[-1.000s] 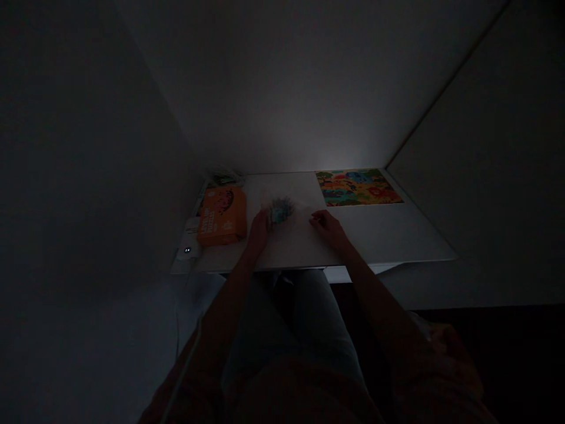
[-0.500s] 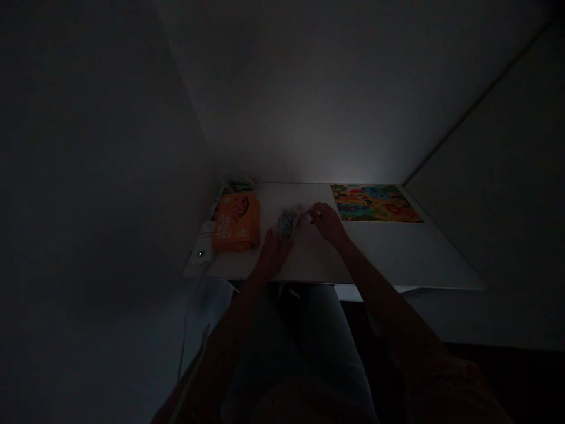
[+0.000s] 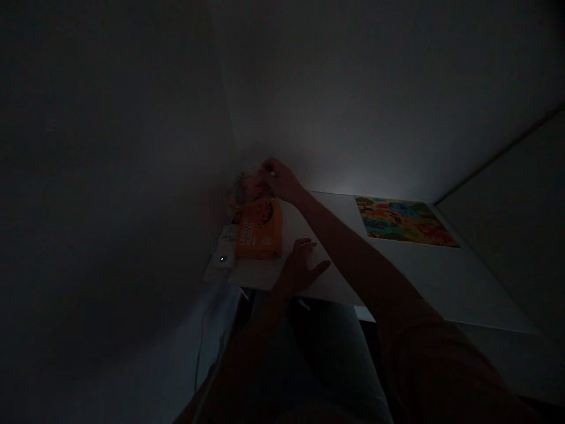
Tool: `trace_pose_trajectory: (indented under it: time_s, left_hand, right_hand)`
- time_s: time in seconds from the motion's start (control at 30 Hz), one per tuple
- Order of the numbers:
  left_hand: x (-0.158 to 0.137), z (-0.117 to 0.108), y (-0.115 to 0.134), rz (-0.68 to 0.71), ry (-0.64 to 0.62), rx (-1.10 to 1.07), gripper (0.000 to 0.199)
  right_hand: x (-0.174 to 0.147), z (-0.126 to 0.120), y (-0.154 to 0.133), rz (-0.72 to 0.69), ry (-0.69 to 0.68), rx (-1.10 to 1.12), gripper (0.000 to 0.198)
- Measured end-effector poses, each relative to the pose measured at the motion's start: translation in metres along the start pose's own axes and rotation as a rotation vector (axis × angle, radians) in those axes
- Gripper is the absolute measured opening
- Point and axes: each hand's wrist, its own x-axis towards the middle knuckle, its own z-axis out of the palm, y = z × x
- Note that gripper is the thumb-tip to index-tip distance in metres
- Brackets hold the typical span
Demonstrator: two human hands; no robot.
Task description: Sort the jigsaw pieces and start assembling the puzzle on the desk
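Note:
The room is dark and details are faint. My right hand (image 3: 276,176) reaches across to the back left, its fingers pinched on a see-through plastic bag (image 3: 245,184) with small multicoloured pieces inside. The bag hangs or rests just behind an orange puzzle box (image 3: 260,229); which of the two I cannot tell. My left hand (image 3: 302,265) is over the table right of the box, thumb and fingers apart, holding nothing. A colourful animal puzzle picture (image 3: 406,221) lies flat at the back right.
The white table (image 3: 397,271) stands against walls at its back and left. A white device (image 3: 225,250) with a small light sits left of the box. A thin cable (image 3: 198,353) hangs below the left edge.
My right hand has moved from mid-table to the back left, behind the box. The bag at mid-table is gone from there. My left hand has let go and spread. The view has shifted.

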Motion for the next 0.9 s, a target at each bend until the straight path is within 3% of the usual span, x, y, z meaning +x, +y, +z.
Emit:
trace_pose_trajectory:
  time_s: [0.1, 0.17, 0.27, 0.33, 0.47, 0.57, 0.73, 0.8, 0.9]
  left_hand:
    - [0.0, 0.001, 0.0, 0.004, -0.007, 0.021, 0.064]
    - [0.0, 0.002, 0.001, 0.003, -0.018, 0.029, 0.067]
    - [0.0, 0.004, 0.002, 0.021, -0.028, 0.051, 0.069]
    - [0.0, 0.005, 0.002, 0.032, -0.023, 0.059, 0.069]
    - [0.001, 0.004, 0.001, 0.057, -0.024, 0.072, 0.066]
    - [0.0, 0.003, 0.003, 0.06, -0.028, 0.097, 0.06]
    - [0.0, 0.003, 0.007, -0.006, -0.026, 0.105, 0.054]
    - [0.004, 0.003, 0.005, -0.066, 0.032, -0.034, 0.064]
    - [0.013, 0.002, -0.001, -0.224, 0.246, -0.385, 0.073]
  right_hand:
    - [0.016, 0.02, 0.016, -0.022, -0.246, 0.009, 0.026]
    - [0.021, 0.018, 0.034, -0.018, -0.295, -0.026, 0.032]
    - [0.022, 0.008, 0.067, 0.036, -0.135, -0.29, 0.031]
    - [0.02, 0.006, 0.088, 0.099, -0.102, -0.446, 0.026]
    - [0.021, 0.013, 0.114, 0.161, -0.11, -0.455, 0.021]
    - [0.028, 0.008, 0.123, 0.16, 0.011, -0.447, 0.04]
    - [0.039, -0.039, 0.132, 0.06, 0.316, -0.235, 0.062]
    - [0.037, -0.066, 0.132, 0.023, 0.378, -0.18, 0.067]
    - [0.018, -0.108, 0.12, 0.048, 0.379, -0.218, 0.068]
